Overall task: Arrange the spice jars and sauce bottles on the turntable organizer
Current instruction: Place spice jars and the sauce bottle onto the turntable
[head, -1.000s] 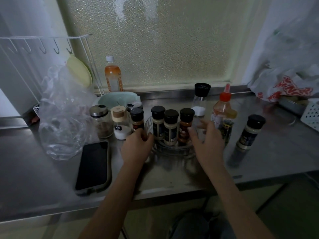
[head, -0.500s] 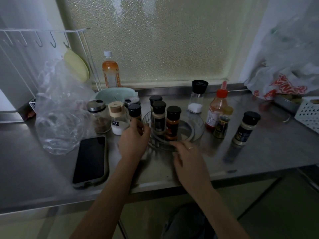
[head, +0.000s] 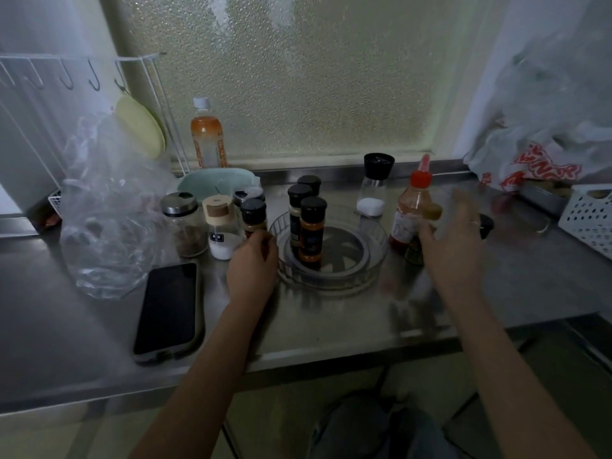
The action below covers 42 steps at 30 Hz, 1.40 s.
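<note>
The left hand (head: pixel 253 265) sits at centre frame with fingers curled narrow, fingertips pinched at the left rim of the turntable (head: pixel 374 260); whether it grips the rim or only touches it cannot be determined. The right hand (head: pixel 453 241) is at centre right, blurred, fingers spread wide and holding nothing, just in front of the sauce bottle (head: pixel 410 210) with the red cap.

The turntable is a clear round tray at centre frame on the steel counter (head: pixel 331 313). Three spice jars (head: pixel 311 233) with black lids stand upright in a row along its left side; the nearest holds orange powder. The right half of the tray is bare.

Left of the tray, on the counter:
- a black-lidded jar (head: pixel 253 217), just beside the left hand;
- a salt jar (head: pixel 222 231) with a pale lid, white grains in the lower part;
- a glass jar (head: pixel 185 223) with a metal lid, dark contents at the bottom.

Behind the tray at upper right stands a grinder (head: pixel 376 188) with white contents. A small dark bottle (head: pixel 415 253) stands beside the sauce bottle, partly hidden. A phone (head: pixel 169 309) lies at lower left.
</note>
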Available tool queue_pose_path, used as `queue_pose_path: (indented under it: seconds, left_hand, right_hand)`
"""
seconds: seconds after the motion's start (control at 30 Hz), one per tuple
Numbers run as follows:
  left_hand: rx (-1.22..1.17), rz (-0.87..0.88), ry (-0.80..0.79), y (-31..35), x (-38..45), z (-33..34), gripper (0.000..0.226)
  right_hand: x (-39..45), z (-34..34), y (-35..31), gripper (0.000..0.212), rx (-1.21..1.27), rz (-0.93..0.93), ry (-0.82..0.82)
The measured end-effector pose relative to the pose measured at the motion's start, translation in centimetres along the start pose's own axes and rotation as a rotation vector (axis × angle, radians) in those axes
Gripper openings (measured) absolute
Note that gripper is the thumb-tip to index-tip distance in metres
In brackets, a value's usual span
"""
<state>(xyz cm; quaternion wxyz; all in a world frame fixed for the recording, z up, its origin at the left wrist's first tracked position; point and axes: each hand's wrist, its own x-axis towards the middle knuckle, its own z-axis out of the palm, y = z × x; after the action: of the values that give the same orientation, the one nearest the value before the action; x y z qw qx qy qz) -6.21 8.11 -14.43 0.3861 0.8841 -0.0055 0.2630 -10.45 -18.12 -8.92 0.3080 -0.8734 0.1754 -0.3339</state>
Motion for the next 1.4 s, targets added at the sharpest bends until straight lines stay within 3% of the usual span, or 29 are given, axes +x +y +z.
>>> queue_pose_path:
  seconds: [0.1,0.2,0.37,0.53,0.73,0.8,0.9,0.93,0.97,1.03,1.13,1.23,1.4]
  left_hand:
    - [-0.031,-0.006,0.033,0.2,-0.1,-0.1,0.018]
    - [-0.038,-0.025,0.028,0.3,-0.2,-0.2,0.02]
    - [0.017,0.017,0.037,0.4,-0.2,-0.2,0.021]
    - [0.041,0.07,0.059,0.6,-0.3,-0.3,0.012]
    - [0.03,0.088,0.051,0.6,-0.4,-0.3,0.01]
    - [0.001,0.104,0.049,0.6,-0.4,-0.3,0.012]
    - [-0.085,0.112,-0.009,0.4,-0.3,0.0,0.02]
    - [-0.12,0.11,-0.046,0.4,-0.3,0.1,0.027]
    - [-0.151,0.105,-0.085,0.4,-0.3,0.2,0.032]
    - [-0.18,0.097,-0.121,0.4,-0.2,0.3,0.036]
    - [-0.148,0.089,-0.03,0.6,-0.3,0.1,0.03]
    - [-0.122,0.114,0.013,0.6,-0.5,-0.2,0.03]
    - [-0.131,0.166,-0.144,0.2,-0.3,0.3,0.046]
  right_hand:
    - [1.0,1.0,0.1,0.043,-0.077,-0.031,-0.095]
    - [1.2,1.1,-0.2,0.035,-0.075,-0.067,-0.088]
    - [-0.4,0.3,-2.6,0.025,0.256,-0.28,0.055]
    - [-2.5,2.9,-5.9,0.024,0.389,-0.327,-0.252]
    - [-2.7,3.6,-6.3,0.045,0.433,-0.303,-0.405]
    - [-2.2,2.3,-5.0,0.043,0.464,-0.261,-0.238]
    - [-1.1,-0.5,-1.0,0.041,0.373,-0.125,0.305]
    - [-0.7,-1.2,0.6,0.048,0.338,-0.053,0.395]
    - [-0.5,-1.7,2.1,0.057,0.318,0.028,0.403]
    - [-0.1,-1.9,4.1,0.073,0.343,0.17,0.255]
    - [-0.3,-0.8,4.8,0.074,0.375,0.171,0.025]
    - [-0.3,0.1,4.7,0.057,0.312,0.146,0.049]
    - [-0.8,-0.5,3.6,0.045,0.391,0.168,0.148]
